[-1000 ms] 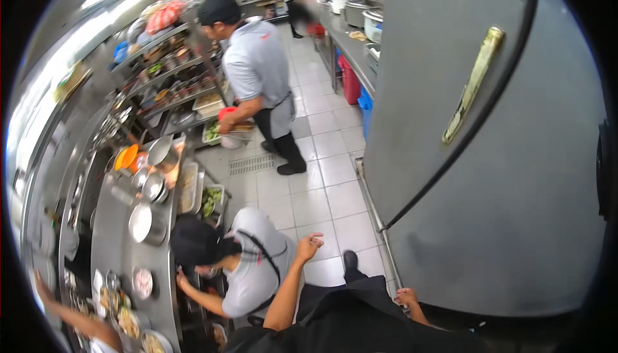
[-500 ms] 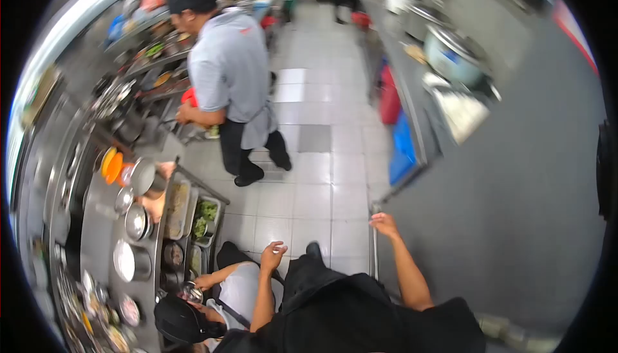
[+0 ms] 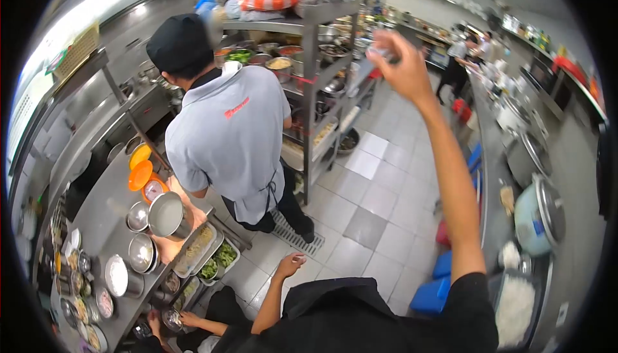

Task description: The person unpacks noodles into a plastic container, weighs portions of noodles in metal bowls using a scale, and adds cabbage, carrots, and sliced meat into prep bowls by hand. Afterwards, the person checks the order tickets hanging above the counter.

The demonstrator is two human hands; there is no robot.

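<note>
My right hand (image 3: pixel 402 70) is raised high at the end of an outstretched arm, thumb and fingers apart and slightly blurred. It appears in front of the metal shelf rack (image 3: pixel 312 102), with no contact visible. Low before my body, my left hand (image 3: pixel 290 265) has its fingers curled in. Something pale shows at its fingertips, too small to name. Close ahead stands a co-worker in a grey shirt (image 3: pixel 225 128), back towards me. At the lower left another person's hands are beside a metal bowl (image 3: pixel 172 319).
A steel counter (image 3: pixel 96 224) on the left carries metal pots (image 3: pixel 168 214), bowls and an orange scale (image 3: pixel 153 190). Trays of greens (image 3: pixel 222 256) sit below its edge. On the right counter are a large rice cooker (image 3: pixel 537 218) and a tray of white rice (image 3: pixel 515 308). More people work far back.
My right hand has risen from low beside the right-hand panel to high in view. The view has swung, and the grey-shirted co-worker now appears nearer, back turned. My left hand remains low.
</note>
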